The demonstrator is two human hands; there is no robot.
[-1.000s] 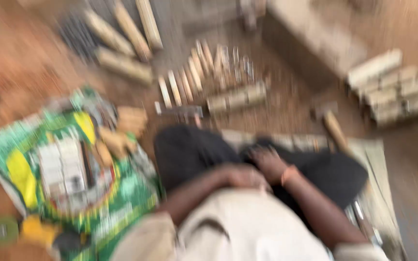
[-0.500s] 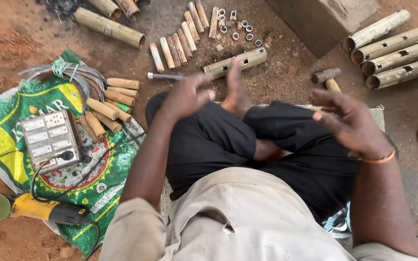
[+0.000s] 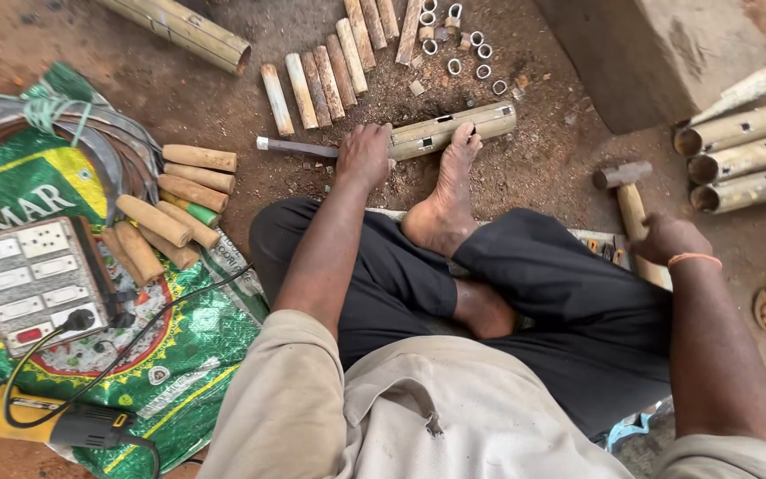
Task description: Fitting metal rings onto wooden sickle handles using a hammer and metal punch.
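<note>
Hands, raised open before, now grip: left the chisel, right the hammer.

Bamboo tube: pale, short, lying flat on dirt, rectangular slots cut along its top. Metal chisel: grey bar, flat on ground, in line with tube's left end. Hammer: wooden handle, metal head, lying on ground.

Left hand on chisel, right hand gripping hammer
</note>
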